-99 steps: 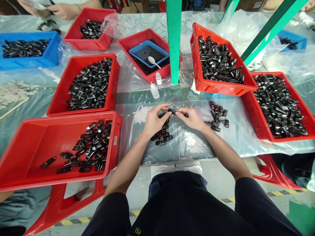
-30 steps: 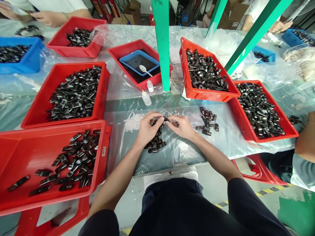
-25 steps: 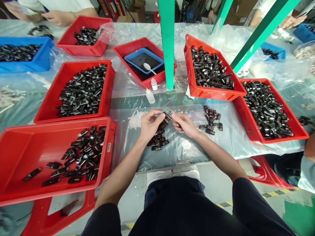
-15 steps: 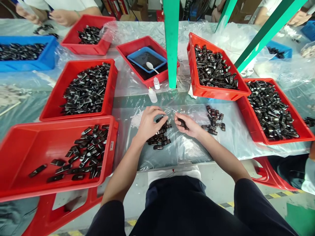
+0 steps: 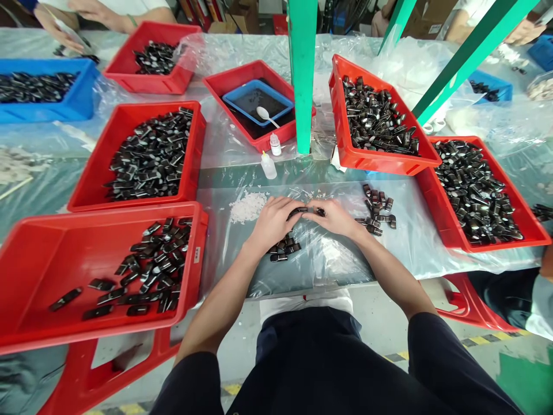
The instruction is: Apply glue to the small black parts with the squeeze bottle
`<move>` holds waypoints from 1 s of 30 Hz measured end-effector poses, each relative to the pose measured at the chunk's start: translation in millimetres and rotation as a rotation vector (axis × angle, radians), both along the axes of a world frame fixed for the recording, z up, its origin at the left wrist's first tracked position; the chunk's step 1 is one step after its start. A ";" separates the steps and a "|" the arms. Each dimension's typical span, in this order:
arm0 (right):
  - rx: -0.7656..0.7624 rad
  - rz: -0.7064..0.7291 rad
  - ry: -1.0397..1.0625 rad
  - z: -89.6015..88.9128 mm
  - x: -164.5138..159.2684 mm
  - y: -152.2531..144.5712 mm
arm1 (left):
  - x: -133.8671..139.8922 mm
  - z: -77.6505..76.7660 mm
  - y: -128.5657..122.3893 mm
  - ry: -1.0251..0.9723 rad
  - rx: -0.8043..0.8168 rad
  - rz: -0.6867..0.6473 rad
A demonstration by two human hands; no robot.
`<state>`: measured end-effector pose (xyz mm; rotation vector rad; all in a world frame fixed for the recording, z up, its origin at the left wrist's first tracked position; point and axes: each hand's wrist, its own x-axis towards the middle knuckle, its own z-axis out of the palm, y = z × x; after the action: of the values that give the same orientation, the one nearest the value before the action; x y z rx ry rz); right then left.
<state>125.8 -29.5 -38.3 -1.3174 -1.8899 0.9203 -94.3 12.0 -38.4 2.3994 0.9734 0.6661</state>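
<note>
My left hand (image 5: 273, 223) is closed on a small glossy black part (image 5: 296, 213), pinched between thumb and fingers. Facing it, my right hand (image 5: 334, 218) grips another small black part (image 5: 319, 211); the fingertips of both hands meet or nearly meet. Under and beside my left hand lies a pile of black parts (image 5: 285, 248), partly covered by it. To the right of my right hand is a looser group of similar parts (image 5: 377, 210). Small white pieces (image 5: 248, 207) form a heap left of my left hand.
Red bins of black parts stand left (image 5: 196, 230) and right (image 5: 384, 164). Ahead are a dropper bottle (image 5: 268, 167), a small white bottle (image 5: 275, 145), a blue tray (image 5: 233, 104) with a spoon (image 5: 264, 114), and a green post (image 5: 303, 86). Co-workers' hands (image 5: 95, 12) show across the table.
My left hand has closed on a black part and moved right, towards my right hand. The right hand has turned slightly, bringing its part up to the left hand's fingertips.
</note>
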 end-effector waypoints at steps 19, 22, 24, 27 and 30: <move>0.095 -0.273 0.202 2.7 18.5 13.5 | 24.8 -16.5 12.7 0.185 0.099 0.024; 0.083 -0.232 0.201 0.2 17.0 12.8 | 17.3 -14.3 15.1 0.102 0.087 0.089; 0.077 -0.206 0.193 -0.9 16.4 12.4 | 13.4 -13.9 16.0 0.061 0.084 0.094; 0.077 -0.195 0.189 -1.3 15.6 11.6 | 14.1 -15.1 14.8 0.091 0.096 0.037; 0.071 -0.204 0.179 -0.5 15.0 11.3 | 21.1 -16.5 11.9 0.162 0.111 -0.011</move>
<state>140.8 -18.3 -38.9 -1.3117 -1.6052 0.8299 -73.2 23.9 -54.9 2.5878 1.0110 0.5416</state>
